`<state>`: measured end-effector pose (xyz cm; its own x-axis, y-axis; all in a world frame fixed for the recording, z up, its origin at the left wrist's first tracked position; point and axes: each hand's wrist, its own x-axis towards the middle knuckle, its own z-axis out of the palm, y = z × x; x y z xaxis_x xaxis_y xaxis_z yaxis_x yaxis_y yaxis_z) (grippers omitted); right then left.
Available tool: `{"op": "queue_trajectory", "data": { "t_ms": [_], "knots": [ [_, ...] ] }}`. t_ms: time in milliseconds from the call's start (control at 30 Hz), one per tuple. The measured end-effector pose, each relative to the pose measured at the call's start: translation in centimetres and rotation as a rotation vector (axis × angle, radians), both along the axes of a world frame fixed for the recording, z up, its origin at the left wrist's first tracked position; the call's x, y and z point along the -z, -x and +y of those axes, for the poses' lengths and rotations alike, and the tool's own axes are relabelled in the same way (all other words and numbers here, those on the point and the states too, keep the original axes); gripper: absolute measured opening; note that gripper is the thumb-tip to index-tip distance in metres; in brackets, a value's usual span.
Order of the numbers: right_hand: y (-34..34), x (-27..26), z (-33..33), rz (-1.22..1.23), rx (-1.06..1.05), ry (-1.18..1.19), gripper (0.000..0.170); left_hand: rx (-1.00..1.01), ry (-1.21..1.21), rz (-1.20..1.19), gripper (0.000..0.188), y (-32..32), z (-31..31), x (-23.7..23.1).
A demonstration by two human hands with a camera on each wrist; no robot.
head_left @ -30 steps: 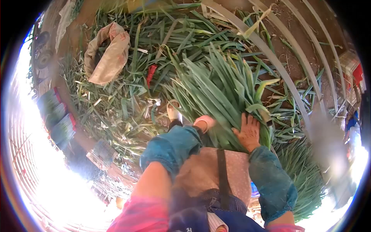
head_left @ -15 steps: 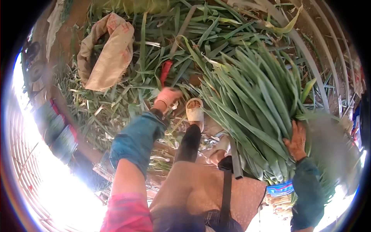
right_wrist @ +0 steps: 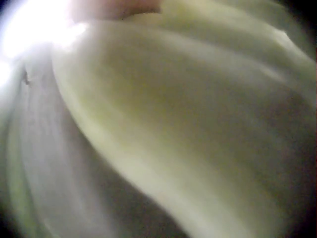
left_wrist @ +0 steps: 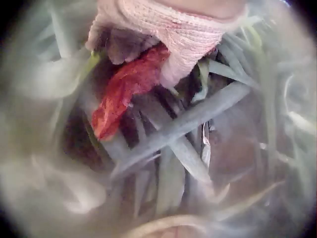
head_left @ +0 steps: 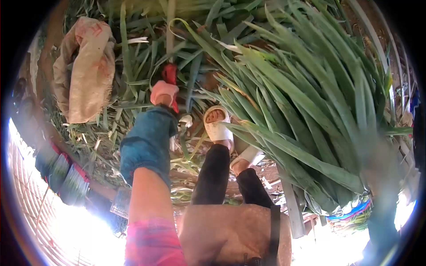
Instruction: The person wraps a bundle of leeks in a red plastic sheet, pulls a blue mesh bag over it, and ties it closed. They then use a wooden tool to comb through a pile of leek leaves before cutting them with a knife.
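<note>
My left hand (head_left: 164, 92), in a pale pink knit glove, reaches down to the leaf-strewn ground. Its fingers are curled around a crumpled red strip (left_wrist: 129, 89), whose free end hangs out below the glove in the left wrist view. To the right, a large bundle of leeks (head_left: 306, 115) with long, broad green leaves fans up and away from me. My right arm comes in at the bundle's lower right, blurred, with that hand hidden in the head view. Close-up leaves (right_wrist: 148, 109) fill the right wrist view, and only a sliver of the right hand (right_wrist: 119, 6) shows at its top.
A beige woven sack (head_left: 91, 71) lies at the upper left on cut leaves. Two feet in pale slippers (head_left: 217, 126) stand in the middle, beside a metal bar (head_left: 290, 208). Curved metal bars (head_left: 370, 31) run along the upper right. Blue-and-red banding (head_left: 350, 212) shows near the bundle's base.
My left hand has left the leek bundle, swung left and taken hold of the red strip. The bundle has shifted right with my right arm, uncovering the feet, and the view has moved closer.
</note>
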<state>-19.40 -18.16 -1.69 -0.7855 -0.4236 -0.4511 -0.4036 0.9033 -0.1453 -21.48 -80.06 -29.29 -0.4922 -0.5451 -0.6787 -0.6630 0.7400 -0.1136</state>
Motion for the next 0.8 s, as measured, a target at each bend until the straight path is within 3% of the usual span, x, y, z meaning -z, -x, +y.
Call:
{"op": "queue_trajectory", "data": {
  "t_ms": [33, 100, 133, 167, 233, 267, 333, 367, 433, 600, 700, 767, 800],
  "knots": [
    [0.2, -0.1, 0.2, 0.021, -0.005, 0.015, 0.092, -0.07, -0.076, 0.038, 0.033, -1.2, -1.4, 0.9],
    [1.0, -1.0, -1.1, -0.088, 0.051, -0.003, 0.087, -0.217, -0.254, 0.034, 0.031, -1.5, -1.4, -2.7],
    [2.8, -3.0, -3.9, -0.24, 0.137, -0.163, 0.085, -0.317, -0.334, -0.003, 0.027, -2.1, -1.9, -4.2],
    [3.4, -4.2, -5.5, -0.277, 0.187, -0.177, 0.085, -0.415, -0.414, -0.037, 0.023, -2.6, -2.5, -5.8],
    [4.7, -6.5, -8.8, -0.347, 0.286, -0.208, 0.087, -0.445, -0.69, -0.002, 0.019, -3.4, -2.4, -11.9],
    [4.0, -5.9, -7.5, -0.299, 0.225, -0.188, 0.087, -0.291, -0.874, 0.101, 0.021, -4.4, -2.6, -14.5],
    [3.2, -5.0, -6.2, -0.197, 0.131, -0.097, 0.083, -0.506, -1.137, 0.16, 0.026, -6.6, -2.6, -19.0],
    [2.9, -4.8, -5.9, -0.154, 0.118, -0.052, 0.081, -0.892, -1.204, 0.109, 0.031, -7.7, -1.9, -21.1],
    [2.6, -4.8, -5.5, -0.074, 0.084, 0.039, 0.077, -1.154, -1.358, 0.107, 0.038, -8.0, 1.1, -29.4],
    [3.7, -11.0, -9.1, -0.039, 0.052, -0.113, 0.065, -1.097, -1.509, 0.119, 0.052, -12.6, 5.5, -41.7],
    [3.1, -18.2, -14.6, 0.163, 0.051, 0.207, 0.061, -1.111, -1.547, 0.182, 0.056, -14.8, 7.7, -46.1],
    [1.4, -21.3, -18.8, 0.049, 0.106, 0.43, 0.06, -1.144, -1.604, 0.198, 0.054, -15.4, 9.3, -48.2],
    [0.5, -21.4, -20.7, -0.072, 0.15, 0.529, 0.059, -1.062, -1.593, 0.227, 0.056, -15.4, 10.5, -49.3]
  ]
}}
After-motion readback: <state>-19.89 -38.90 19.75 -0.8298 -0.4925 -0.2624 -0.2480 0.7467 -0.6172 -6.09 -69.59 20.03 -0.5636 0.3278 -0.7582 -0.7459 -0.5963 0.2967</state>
